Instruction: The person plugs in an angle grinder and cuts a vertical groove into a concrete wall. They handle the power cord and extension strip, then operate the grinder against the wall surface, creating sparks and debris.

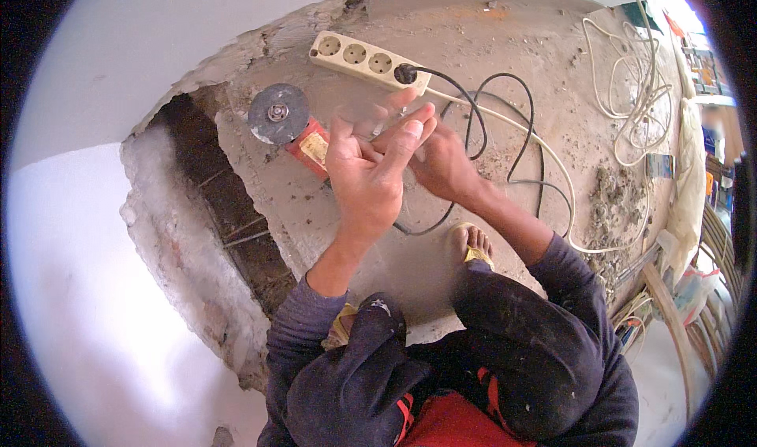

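My left hand and my right hand meet over the concrete floor in front of me. The thumb of the left hand points up and right, its fingers apart and partly smeared by motion. Right-hand fingers are blurred and partly hidden behind the left hand, so whether they hold anything does not show. Just left of the hands lies a red angle grinder with a dark round disc. Beyond them is a white power strip, a black plug in its right-end socket.
A black cable loops over the dusty floor to the right. A white cable runs from the strip toward coils at far right. On the left, a broken-out trench exposes metal bars. Rubble and a wooden strip lie right.
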The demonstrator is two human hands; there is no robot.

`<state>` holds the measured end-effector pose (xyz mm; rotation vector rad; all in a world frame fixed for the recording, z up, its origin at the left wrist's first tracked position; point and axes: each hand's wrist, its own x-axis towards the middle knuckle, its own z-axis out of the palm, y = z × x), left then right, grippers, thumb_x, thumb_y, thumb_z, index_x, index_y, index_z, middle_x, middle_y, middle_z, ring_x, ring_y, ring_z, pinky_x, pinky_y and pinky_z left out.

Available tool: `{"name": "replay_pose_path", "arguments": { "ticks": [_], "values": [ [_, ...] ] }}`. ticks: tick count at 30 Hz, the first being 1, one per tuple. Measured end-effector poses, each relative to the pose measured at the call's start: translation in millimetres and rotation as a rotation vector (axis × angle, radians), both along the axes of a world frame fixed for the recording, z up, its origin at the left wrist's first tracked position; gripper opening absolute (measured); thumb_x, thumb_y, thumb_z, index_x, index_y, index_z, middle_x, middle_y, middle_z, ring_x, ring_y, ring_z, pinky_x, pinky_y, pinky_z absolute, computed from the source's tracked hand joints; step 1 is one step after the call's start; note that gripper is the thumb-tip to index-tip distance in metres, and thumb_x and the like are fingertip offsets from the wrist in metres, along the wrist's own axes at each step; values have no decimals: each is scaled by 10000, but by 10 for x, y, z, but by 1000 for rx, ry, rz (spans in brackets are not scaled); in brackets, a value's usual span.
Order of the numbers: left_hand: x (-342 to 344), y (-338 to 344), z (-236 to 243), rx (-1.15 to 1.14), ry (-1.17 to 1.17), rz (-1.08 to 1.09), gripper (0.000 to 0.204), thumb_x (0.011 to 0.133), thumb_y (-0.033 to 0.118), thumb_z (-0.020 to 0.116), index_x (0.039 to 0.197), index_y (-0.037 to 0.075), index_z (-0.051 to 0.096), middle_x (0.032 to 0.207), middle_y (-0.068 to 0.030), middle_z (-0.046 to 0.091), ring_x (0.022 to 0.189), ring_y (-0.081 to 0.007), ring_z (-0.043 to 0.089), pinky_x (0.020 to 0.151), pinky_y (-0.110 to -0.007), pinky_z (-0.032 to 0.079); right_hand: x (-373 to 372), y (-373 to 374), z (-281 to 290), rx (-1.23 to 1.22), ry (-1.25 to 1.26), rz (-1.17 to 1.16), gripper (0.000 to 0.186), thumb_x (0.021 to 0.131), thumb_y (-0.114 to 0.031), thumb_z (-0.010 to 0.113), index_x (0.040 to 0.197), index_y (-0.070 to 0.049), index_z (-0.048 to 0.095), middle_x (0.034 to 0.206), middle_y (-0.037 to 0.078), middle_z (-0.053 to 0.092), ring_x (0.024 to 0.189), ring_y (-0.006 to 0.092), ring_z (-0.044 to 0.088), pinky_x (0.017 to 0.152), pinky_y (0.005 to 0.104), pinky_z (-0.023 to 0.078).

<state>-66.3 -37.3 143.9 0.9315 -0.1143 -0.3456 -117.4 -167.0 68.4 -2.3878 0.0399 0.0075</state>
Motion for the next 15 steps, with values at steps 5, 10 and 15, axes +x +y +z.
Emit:
{"name": "replay_pose_path", "arguments": {
  "ticks": [5, 10, 15],
  "values": [
    [-45, 77, 73, 8, -25, 48, 300, 872, -110, 563, 1078, 70, 442, 1197, -243, 569, 1075, -357, 621, 908, -458, 559, -21, 442, -348, 112, 224, 298, 547, 847, -228, 611, 1311, -18, 411, 1233, 288, 511, 1115, 440, 547, 875, 522, 498],
    [-238, 318, -26, 147, -139, 69, 254, 866, -82, 602, 1032, 44, 457, 1071, -177, 625, 1037, -253, 632, 873, -356, 538, 3, 753, -431, 196, 165, 239, 664, 810, -273, 635, 1375, -62, 358, 1275, 283, 486, 1099, 451, 557, 867, 524, 508],
    [-714, 770, -251, 509, -82, 147, 164, 904, 35, 616, 1029, -6, 519, 1007, -111, 646, 958, -181, 626, 870, -310, 493, 293, 1016, -527, -80, 267, 129, 789, 748, -306, 706, 1353, 10, 311, 1243, 302, 501, 1007, 434, 612, 809, 501, 535]
  ]
}}
